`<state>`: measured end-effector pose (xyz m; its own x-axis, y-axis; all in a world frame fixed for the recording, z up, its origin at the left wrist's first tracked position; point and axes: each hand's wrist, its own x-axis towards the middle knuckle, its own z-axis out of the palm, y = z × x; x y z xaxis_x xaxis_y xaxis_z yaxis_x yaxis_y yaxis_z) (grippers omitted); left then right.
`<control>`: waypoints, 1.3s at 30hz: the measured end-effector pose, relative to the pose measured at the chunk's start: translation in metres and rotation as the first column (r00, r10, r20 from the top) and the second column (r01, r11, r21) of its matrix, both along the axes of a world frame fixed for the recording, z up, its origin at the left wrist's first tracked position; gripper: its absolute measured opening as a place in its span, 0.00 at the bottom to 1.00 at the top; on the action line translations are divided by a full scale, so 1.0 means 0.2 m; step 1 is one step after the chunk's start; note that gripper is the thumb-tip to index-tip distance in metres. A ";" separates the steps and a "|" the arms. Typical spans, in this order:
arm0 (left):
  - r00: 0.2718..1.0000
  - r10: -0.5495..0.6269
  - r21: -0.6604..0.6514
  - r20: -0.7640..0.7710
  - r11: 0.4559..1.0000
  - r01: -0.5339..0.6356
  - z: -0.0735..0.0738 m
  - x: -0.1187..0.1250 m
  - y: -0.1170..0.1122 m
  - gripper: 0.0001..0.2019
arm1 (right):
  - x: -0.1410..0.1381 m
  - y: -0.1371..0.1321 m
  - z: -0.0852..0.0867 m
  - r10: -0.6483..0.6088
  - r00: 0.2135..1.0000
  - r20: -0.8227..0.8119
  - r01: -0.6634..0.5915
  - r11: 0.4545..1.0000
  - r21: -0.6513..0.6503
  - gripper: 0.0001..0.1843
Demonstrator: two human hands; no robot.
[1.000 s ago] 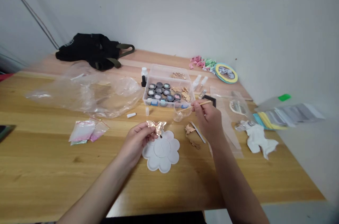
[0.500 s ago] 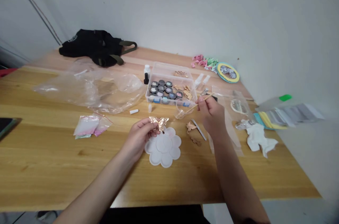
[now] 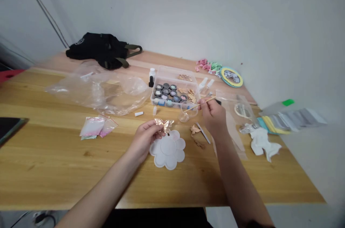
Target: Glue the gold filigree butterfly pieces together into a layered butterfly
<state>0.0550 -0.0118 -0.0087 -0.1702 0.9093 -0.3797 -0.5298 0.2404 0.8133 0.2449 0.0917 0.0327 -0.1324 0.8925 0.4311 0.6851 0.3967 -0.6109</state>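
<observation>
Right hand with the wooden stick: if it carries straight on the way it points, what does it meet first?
Probably the small clear plastic cup. The wooden stick in the right hand points at it, tip near the rim, though depth is hard to judge from this view.

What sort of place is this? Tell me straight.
Likely a craft workspace: a wooden table holding a box of small jars, a white petal-shaped palette and a gold butterfly.
</observation>
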 end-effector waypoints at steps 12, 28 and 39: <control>1.000 0.012 0.003 -0.008 1.000 -0.012 0.01 0.00 0.00 0.09 | -0.04 -0.02 0.10 -0.116 0.980 0.163 0.122 0.992 -0.025 0.19; 1.000 0.029 0.030 -0.006 0.999 -0.029 0.03 0.01 -0.01 0.07 | -0.04 0.02 0.10 -0.085 0.982 0.168 0.091 0.995 -0.027 0.17; 0.999 0.024 0.043 -0.022 0.999 -0.023 0.01 0.01 -0.01 0.08 | -0.04 0.05 0.09 0.068 0.994 -0.085 -0.085 0.972 -0.220 0.18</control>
